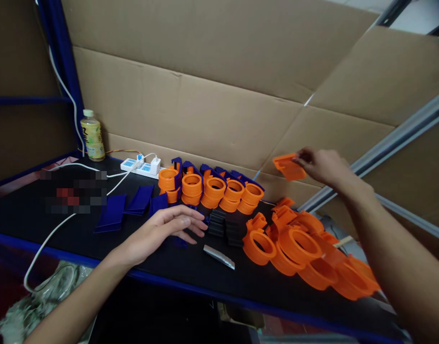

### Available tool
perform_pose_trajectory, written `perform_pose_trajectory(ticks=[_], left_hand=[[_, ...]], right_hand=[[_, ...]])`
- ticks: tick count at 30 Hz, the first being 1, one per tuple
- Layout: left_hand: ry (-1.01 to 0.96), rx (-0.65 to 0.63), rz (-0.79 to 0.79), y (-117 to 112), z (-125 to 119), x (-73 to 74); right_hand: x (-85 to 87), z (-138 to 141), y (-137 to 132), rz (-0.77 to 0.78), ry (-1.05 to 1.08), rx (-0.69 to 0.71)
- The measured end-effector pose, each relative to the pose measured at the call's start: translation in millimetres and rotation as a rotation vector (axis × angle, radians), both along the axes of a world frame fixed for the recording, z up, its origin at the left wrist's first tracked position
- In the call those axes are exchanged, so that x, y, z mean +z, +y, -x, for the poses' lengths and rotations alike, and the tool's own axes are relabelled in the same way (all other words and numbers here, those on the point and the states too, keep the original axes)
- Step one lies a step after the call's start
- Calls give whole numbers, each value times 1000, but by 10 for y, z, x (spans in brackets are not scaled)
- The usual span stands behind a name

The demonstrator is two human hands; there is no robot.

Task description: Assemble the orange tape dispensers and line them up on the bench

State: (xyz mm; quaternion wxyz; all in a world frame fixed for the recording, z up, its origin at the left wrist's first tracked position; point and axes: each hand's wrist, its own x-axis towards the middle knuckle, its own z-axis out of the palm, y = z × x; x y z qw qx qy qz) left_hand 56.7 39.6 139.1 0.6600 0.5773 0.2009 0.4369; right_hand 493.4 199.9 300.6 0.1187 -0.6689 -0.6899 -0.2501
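Note:
Up at the right, my right hand (310, 165) pinches a flat orange plastic piece (290, 167) by its edge, held in the air above the table. My left hand (176, 222) hovers over the black tabletop with its fingers stretched out and nothing in them. Just beyond its fingertips lie several black ribbed parts (224, 228). A silver utility knife (219, 257) rests in front of them. Below my right hand is a heap of orange ring-shaped plastic parts (301, 246). Behind my left hand stand stacked orange rings (215, 191) with dark blue pieces on them.
Dark blue flat panels (112, 212) lie left of my left hand. A white power strip (140, 167) with plugs and cables sits near the cardboard wall (190, 105). A yellow-labelled bottle (92, 136) stands in the back left corner. A metal rail (401, 138) slants along the right.

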Motion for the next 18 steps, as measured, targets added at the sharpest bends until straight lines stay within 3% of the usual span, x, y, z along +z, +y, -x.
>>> perform_pose_trajectory(ticks=[3,5,7,11,14,16,18], left_hand=[[54,175,-115,-36,-33,10],[135,386,-238,-98,-69,18],[189,548,-366,-177,-104,20],[175,543,-495,-292,-131,-1],[165,628,-511,-296,-117,-11],[159,710,-508,-279,-102,-8],[90,706,-452,-261,-88,0]], right_hand=[[158,438,-380,-167,61,172],[167,871,-699,-174,324,378],[89,1341,-1028,-14,615,599],[-217,2084,-1543,365,908,826],[-405,2343,-1697,518,1102,859],[-471,2413,-1690,566,1184,861],[-516,2440,-1629,638,1237,872]])
